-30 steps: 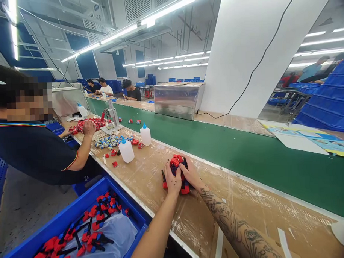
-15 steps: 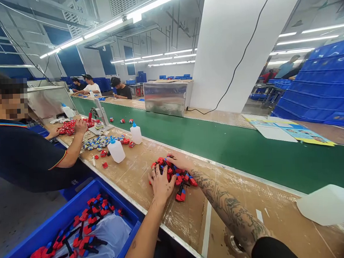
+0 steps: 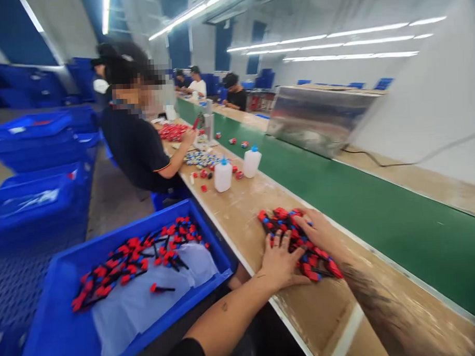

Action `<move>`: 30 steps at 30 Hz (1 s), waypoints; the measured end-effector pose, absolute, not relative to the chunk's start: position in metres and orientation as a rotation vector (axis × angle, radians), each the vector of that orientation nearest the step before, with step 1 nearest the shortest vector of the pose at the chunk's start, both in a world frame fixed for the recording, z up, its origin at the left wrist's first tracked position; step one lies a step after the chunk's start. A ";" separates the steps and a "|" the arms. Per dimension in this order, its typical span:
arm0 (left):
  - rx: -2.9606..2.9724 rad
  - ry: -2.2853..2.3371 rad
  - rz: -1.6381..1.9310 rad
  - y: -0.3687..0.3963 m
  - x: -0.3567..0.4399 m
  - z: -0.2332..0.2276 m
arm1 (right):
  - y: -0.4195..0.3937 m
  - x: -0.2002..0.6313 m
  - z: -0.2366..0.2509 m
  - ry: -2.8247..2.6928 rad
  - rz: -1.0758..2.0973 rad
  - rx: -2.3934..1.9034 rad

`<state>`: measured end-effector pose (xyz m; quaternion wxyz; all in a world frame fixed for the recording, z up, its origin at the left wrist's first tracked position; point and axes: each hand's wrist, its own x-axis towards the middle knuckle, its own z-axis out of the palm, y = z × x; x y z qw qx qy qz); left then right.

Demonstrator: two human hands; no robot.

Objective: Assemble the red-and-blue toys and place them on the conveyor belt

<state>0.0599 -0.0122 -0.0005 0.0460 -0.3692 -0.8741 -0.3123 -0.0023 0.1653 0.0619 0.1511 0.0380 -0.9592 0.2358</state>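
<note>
Both hands lie flat, fingers spread wide: left hand (image 3: 280, 259) and right hand (image 3: 317, 229) press the heap of red-and-blue plastic clips (image 3: 292, 233) on the brown workbench (image 3: 246, 214). At nine o'clock, the blue plastic crate (image 3: 62, 303) holds many more clips, seemingly unhandled.

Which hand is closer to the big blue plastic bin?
Left. The left hand lies on the pile of red and blue parts, on the side toward the blue plastic bin; the right hand rests farther away.
</note>
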 end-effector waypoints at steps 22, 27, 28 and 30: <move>-0.063 -3.587 -0.538 -0.395 0.128 -0.127 | -0.233 0.021 -0.112 -3.287 0.721 0.836; -0.062 -3.541 -0.606 -0.382 0.129 -0.142 | -0.257 0.015 -0.132 -3.239 0.547 0.953; -0.046 -3.517 -0.620 -0.385 0.129 -0.143 | -0.261 0.013 -0.134 -3.232 0.523 0.980; 0.014 -3.464 -0.628 -0.398 0.127 -0.141 | -0.270 0.010 -0.140 -3.231 0.479 1.005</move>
